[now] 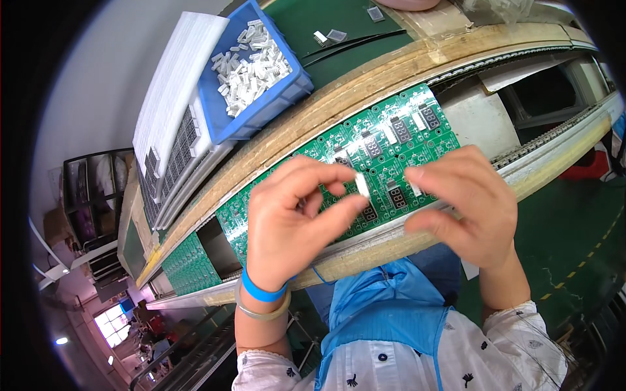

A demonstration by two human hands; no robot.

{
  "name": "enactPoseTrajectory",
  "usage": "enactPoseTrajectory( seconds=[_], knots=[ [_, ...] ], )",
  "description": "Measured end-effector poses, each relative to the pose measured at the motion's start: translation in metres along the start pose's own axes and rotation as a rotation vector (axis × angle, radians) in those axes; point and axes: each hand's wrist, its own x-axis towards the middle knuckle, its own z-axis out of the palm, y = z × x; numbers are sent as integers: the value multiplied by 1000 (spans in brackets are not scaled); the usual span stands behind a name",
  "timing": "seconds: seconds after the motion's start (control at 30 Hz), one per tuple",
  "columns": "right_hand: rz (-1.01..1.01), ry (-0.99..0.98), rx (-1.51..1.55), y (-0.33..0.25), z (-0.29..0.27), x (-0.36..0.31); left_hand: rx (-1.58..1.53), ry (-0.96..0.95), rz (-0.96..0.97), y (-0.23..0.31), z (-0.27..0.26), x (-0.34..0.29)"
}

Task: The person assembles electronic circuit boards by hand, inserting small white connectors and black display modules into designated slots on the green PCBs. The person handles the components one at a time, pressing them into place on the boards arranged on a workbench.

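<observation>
A green circuit board panel (427, 151) lies on the rails in front of me, carrying several black digit displays (401, 130) with slim white connectors beside some of them. Between its thumb and forefinger, my left hand (290, 212) pinches a small white connector (362, 185) just above the panel. My right hand (473, 205) hovers over the panel's near right part, thumb and fingers apart. Close to its fingertips is another white connector (415, 189), which seems to sit on the board. My left hand hides part of the panel's middle.
Beyond the rails, a blue bin (287, 81) holds many loose white connectors. Left of it lean white foam sheets (179, 78) and dark gridded trays (176, 156). Another green board (190, 264) lies farther left on the rails. A wooden ledge (352, 85) runs behind the panel.
</observation>
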Motion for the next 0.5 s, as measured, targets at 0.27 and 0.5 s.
enactPoseTrajectory(
  seconds=[0.27, 0.5],
  knots=[
    [77, 25, 27, 13, -4, -5, 499, 154, 226, -16, 16, 25],
    [97, 26, 49, 14, -6, -4, 566, 150, 223, -21, 19, 32]
  ],
)
